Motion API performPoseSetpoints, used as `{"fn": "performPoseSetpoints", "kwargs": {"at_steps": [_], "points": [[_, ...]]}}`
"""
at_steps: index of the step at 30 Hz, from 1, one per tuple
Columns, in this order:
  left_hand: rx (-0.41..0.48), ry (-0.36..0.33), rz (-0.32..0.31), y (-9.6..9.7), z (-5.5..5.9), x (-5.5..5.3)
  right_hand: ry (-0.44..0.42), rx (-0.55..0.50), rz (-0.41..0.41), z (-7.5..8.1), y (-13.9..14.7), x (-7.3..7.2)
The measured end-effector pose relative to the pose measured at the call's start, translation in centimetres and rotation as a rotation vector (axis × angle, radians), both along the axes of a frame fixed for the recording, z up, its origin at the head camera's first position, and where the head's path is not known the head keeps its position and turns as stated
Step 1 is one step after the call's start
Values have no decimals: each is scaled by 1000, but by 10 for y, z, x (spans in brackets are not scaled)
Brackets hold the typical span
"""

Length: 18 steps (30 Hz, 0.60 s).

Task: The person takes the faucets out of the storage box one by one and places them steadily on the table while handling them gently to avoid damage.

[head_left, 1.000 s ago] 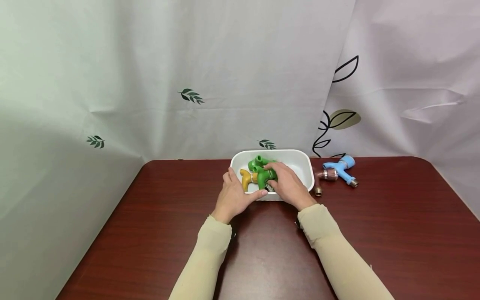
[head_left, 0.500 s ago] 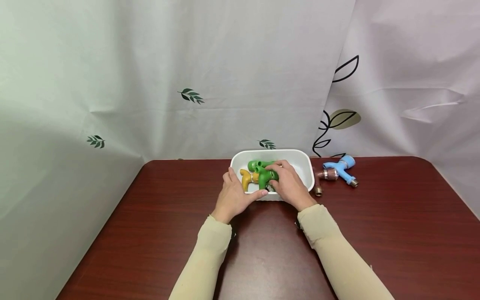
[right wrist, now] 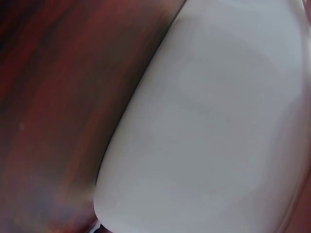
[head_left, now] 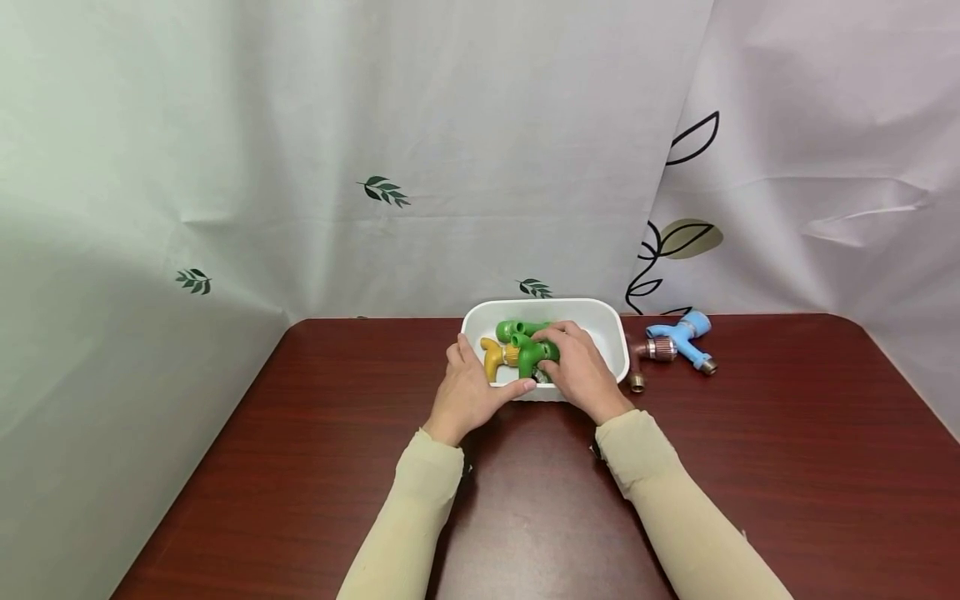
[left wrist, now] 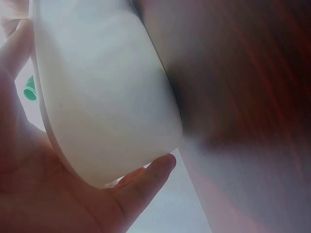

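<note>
A white plastic basin (head_left: pixel 600 327) stands at the table's back edge with taps inside. My left hand (head_left: pixel 461 396) holds its front left corner, thumb along the front rim and fingers at the left side. In the left wrist view the thumb and fingers span the basin's outer wall (left wrist: pixel 107 97). My right hand (head_left: pixel 581 371) reaches over the front rim and pinches a green tap (head_left: pixel 528 354) at its handle end. A yellow tap (head_left: pixel 492 358) lies left of it, another green tap (head_left: pixel 508 331) behind. The right wrist view shows mostly the basin's wall (right wrist: pixel 204 121); the right fingers are hidden there.
Right of the basin, a brown tap (head_left: pixel 658 349) lies close to its wall, with a light blue tap (head_left: pixel 684 335) just beyond. The dark red table (head_left: pixel 337 450) ends at a hanging white patterned curtain (head_left: pixel 450 167).
The green tap under my right hand has shifted slightly to the right. The rear green tap has tipped, its spout lower than before. My left hand stays in place.
</note>
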<state>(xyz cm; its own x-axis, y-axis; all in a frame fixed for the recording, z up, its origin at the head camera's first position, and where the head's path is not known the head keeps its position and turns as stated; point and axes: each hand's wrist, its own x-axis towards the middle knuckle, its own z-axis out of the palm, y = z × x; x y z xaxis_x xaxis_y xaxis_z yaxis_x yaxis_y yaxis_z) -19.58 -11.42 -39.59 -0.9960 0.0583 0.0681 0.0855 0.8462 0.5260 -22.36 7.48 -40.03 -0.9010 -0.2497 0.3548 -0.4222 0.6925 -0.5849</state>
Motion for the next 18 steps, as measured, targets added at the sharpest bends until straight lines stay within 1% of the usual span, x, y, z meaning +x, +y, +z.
{"fn": "performPoseSetpoints", "kwargs": {"at_steps": [4,7,18], "points": [[-7,2,-1,0,-1,0,-8,-1,-5,0,0,0],[-11,-8,-1,-1,-2,-1,-9,-3,-10,0,1,0],[-8,-3,0,-1,-2,-2,18,-41,-36,2,1,1]]}}
